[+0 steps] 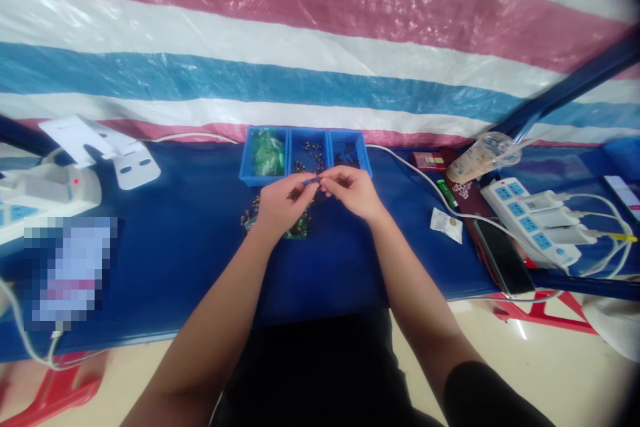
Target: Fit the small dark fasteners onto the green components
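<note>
My left hand (283, 203) and my right hand (353, 190) meet over the table, thumbs and forefingers pinched together. Between the fingertips is a tiny dark piece (313, 181), too small to name. Just behind them stand three joined blue bins (259, 181). The left bin holds green plastic-wrapped stuff (269, 152). In the middle one are small brass-coloured and dark parts (314, 147), and the right one holds small black parts (345, 155). Partly hidden by my left hand, a dark green packet (299, 229) lies on the table with more small metallic parts around it.
On the blue table (200, 247), a power strip (530, 220), dark phone (503, 257), drink cup (483, 157) and small white packet (447, 225) lie right. A white stand (135, 163), another power strip (50, 193) and a blurred-out phone (75, 270) are left. White cables cross the table.
</note>
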The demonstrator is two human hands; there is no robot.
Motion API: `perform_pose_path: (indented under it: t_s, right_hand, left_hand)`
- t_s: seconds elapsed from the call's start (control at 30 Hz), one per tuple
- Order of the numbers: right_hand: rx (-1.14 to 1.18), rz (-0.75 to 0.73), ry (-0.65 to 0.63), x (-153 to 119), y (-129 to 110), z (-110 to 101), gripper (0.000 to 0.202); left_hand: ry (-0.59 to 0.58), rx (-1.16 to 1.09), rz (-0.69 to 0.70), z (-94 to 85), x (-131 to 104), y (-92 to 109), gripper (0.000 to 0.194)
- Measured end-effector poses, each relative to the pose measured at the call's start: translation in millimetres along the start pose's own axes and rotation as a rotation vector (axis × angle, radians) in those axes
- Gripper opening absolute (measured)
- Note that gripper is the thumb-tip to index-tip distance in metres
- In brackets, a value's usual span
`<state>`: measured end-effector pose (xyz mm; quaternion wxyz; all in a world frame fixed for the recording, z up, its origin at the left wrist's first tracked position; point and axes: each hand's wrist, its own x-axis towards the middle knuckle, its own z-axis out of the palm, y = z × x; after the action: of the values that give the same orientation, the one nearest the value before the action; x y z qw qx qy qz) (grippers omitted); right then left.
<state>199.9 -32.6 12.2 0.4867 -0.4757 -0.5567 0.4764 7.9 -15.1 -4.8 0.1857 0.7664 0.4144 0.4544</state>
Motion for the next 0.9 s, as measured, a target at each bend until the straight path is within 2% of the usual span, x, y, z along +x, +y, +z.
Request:
perform_pose_path:
  t_s: [0.37, 0.6, 0.9]
  right_hand:
    - [-0.016, -0.010, 0.084, -0.2, 0.4, 2.1, 0.034]
    - [0.014, -0.021, 0.063, -0.8, -0.4, 2.7, 0.032]
    - [-0.073, -0.043, 0.081, -2.6, 0.5, 1.3, 0.031]
  left_hand:
    - [-0.008, 0.025, -0.036, 1.4, 0.0, -3.4, 0.027]
    - [-0.018, 0.016, -0.046, 0.6, 0.7, -4.5, 0.028]
    - [-0.006, 0.005, -0.050, -0.3, 0.9, -4.1, 0.027]
